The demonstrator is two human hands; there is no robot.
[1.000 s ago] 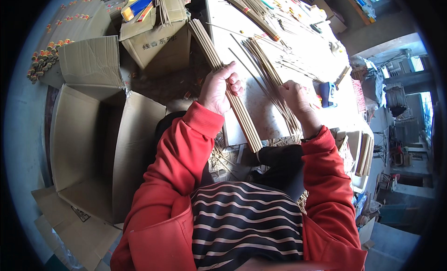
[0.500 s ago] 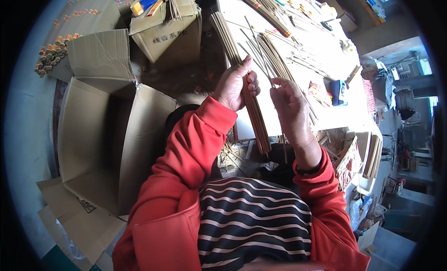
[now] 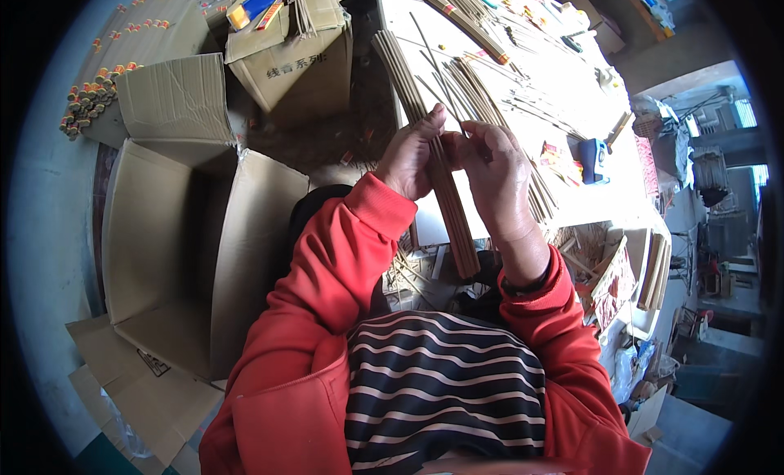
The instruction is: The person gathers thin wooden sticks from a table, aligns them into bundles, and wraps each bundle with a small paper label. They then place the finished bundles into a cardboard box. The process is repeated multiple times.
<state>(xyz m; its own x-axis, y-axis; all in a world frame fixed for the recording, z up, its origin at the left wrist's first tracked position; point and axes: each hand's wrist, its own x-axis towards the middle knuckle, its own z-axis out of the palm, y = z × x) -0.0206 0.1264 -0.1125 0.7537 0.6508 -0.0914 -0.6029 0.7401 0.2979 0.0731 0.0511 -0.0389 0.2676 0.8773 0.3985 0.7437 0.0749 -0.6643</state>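
A bundle of long thin brown incense sticks (image 3: pixel 456 218) slants across the near edge of the white table. My left hand (image 3: pixel 408 160) is closed round its middle, thumb on top. Close against the bundle's right side, my right hand (image 3: pixel 495 169) pinches a single incense stick (image 3: pixel 432 57) between thumb and fingertips. That stick points up and away, and its lower part is hidden by the hand. Beyond my right hand, more loose incense sticks (image 3: pixel 480 91) lie on the white table (image 3: pixel 596 205).
An open cardboard box (image 3: pixel 155 230) stands at left, with a closed carton (image 3: pixel 298 71) behind it. Many wrapped bundles (image 3: pixel 98 95) are stacked far left. A blue tape dispenser (image 3: pixel 594 160) sits on the table's right. Scraps and a light tub (image 3: pixel 645 291) are below the table edge.
My right hand has moved left, up against the bundle, bringing the pinched stick with it. The left hand and bundle have barely shifted.
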